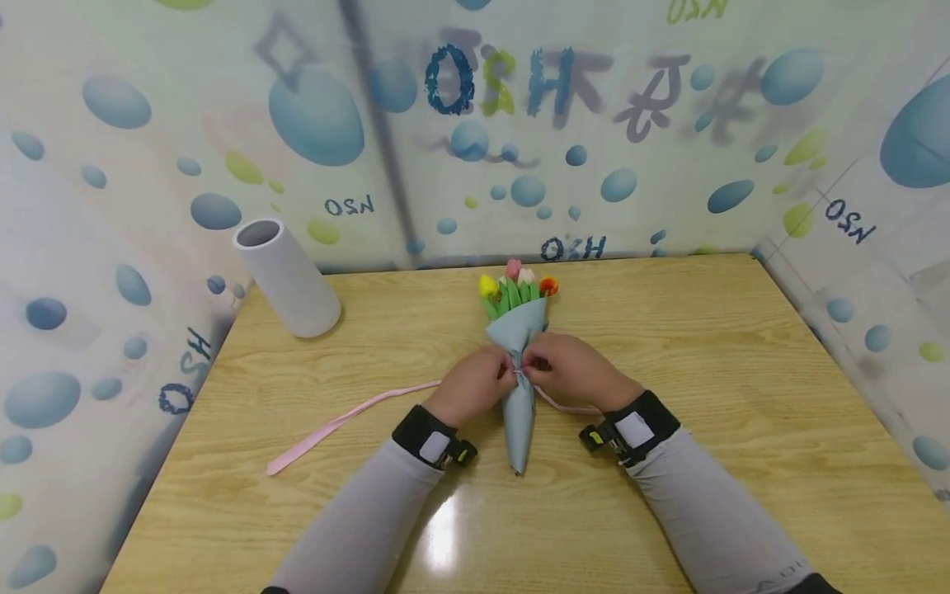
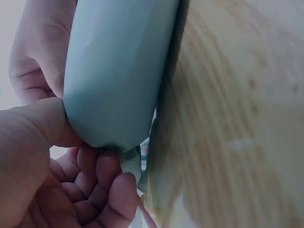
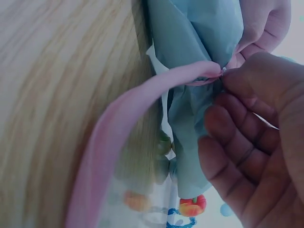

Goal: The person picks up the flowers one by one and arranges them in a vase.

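Observation:
A small bouquet of tulips (image 1: 512, 290) in yellow, pink, white and orange lies on the table, wrapped in blue-grey paper (image 1: 519, 421) that narrows to a point toward me. Around its waist runs a pink ribbon (image 1: 356, 412), one tail stretching left over the wood and the other passing under the right wrist. My left hand (image 1: 469, 386) pinches the ribbon at the bouquet's left side, its fingertips partly hidden behind the paper in the left wrist view. From the right, my right hand (image 1: 575, 369) pinches the ribbon between thumb and forefinger at the tied spot (image 3: 222, 72).
A white cylindrical vase (image 1: 289, 280) stands at the table's back left corner. The wood-grain table (image 1: 705, 346) meets a wall covering (image 1: 490, 190) with blue and green dots behind it and at both sides. Each wrist wears a black strap with a small camera.

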A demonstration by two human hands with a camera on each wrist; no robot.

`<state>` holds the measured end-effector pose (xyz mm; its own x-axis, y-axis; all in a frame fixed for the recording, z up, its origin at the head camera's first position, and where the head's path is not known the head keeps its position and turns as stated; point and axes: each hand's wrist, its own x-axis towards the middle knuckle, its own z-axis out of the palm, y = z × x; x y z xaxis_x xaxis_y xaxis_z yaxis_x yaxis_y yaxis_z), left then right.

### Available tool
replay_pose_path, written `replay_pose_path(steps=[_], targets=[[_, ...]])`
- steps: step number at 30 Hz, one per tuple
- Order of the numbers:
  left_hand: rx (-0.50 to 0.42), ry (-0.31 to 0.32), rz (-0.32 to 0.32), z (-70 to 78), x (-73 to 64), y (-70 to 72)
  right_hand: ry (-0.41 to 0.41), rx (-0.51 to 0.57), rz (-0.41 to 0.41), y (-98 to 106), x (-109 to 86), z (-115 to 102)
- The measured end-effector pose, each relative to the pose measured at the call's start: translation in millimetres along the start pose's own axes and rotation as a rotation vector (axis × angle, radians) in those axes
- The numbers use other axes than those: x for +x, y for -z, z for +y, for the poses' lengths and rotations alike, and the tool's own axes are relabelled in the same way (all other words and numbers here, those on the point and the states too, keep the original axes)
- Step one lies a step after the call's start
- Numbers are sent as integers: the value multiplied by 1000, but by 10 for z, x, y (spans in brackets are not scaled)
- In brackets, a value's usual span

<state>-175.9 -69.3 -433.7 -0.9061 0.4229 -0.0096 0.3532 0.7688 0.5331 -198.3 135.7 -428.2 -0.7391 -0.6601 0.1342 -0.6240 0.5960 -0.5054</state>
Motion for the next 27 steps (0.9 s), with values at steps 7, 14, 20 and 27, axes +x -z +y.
replay_pose_path(steps=[7, 14, 20, 27], targets=[[-9, 0, -6, 11, -4, -42, 20, -89, -8, 27, -30, -68], [25, -12, -9, 29, 5, -52, 87, -152, 3, 15, -38, -91], [44, -43, -7, 37, 13, -67, 86, -161, 19, -36, -36, -96], [31, -37, -18, 45, 9, -48, 76, -206, -16, -58, -12, -89]])
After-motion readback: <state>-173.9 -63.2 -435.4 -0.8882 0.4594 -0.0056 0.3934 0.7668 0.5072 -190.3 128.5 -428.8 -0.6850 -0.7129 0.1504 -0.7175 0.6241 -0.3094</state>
